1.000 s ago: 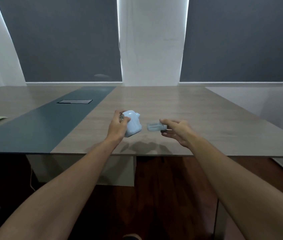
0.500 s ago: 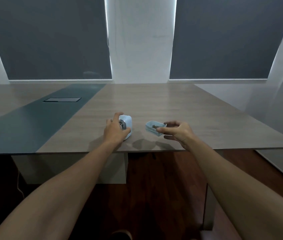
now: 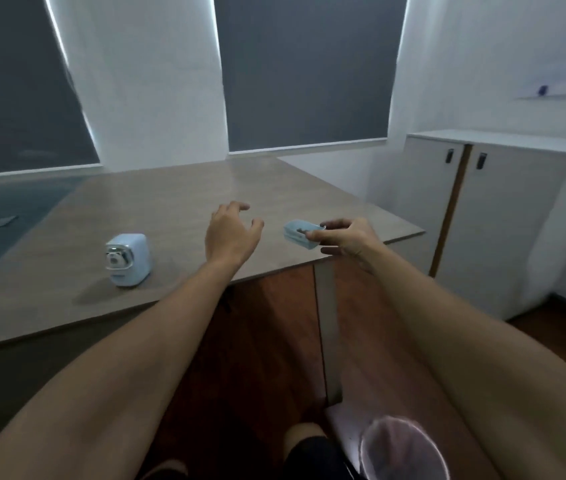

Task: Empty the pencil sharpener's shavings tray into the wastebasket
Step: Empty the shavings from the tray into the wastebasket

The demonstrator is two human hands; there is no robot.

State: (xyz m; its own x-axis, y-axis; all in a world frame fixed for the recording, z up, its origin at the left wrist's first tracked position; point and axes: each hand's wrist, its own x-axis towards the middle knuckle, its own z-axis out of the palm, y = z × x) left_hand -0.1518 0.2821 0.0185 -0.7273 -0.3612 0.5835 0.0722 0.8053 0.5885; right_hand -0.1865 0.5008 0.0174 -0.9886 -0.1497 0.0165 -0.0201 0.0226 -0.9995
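Tray point(image 3: 300, 233) out of sharpener point(image 3: 128, 259), pinched in my right hand point(image 3: 347, 239); left hand point(image 3: 231, 233) loose, empty. Dump pending: wastebasket point(image 3: 401, 448) sits below tray, by my feet.

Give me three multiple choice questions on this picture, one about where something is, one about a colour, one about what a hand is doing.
1. Where is the pencil sharpener?
A. standing on the table
B. in the left hand
C. on the cabinet

2. What colour is the shavings tray?
A. red
B. light blue
C. black

3. What is the left hand doing?
A. gripping the sharpener
B. holding the tray
C. open, holding nothing

Answers:
1. A, it stands alone near the table's front edge.
2. B, it matches the sharpener's pale blue.
3. C, its fingers are spread in the air; the right hand pinches the tray.
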